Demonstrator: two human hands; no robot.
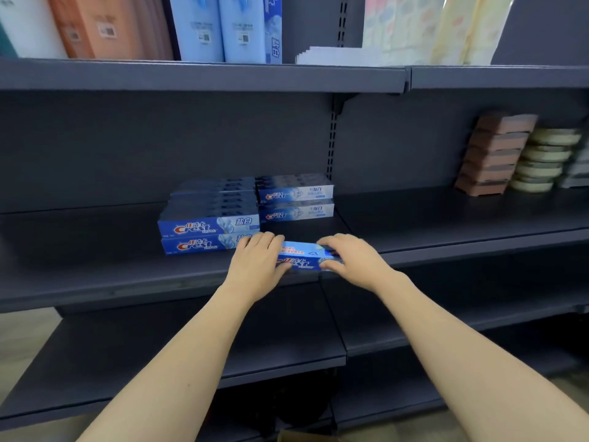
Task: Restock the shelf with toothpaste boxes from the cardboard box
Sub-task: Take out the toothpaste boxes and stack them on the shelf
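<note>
- Your left hand & right hand each grip one end of a Crest toothpaste box, fingers over the top, thumbs on the near face.
- Box sits at the near edge of the middle shelf, just right of the near stack, in front of the far stack.
- Risk: part of it prob overhangs the lip; let go early & it tips off.
- Risk: push left too hard & you skew the near stack.
- Look: blue carton w/ red-white logo, long, slim, undented.
</note>
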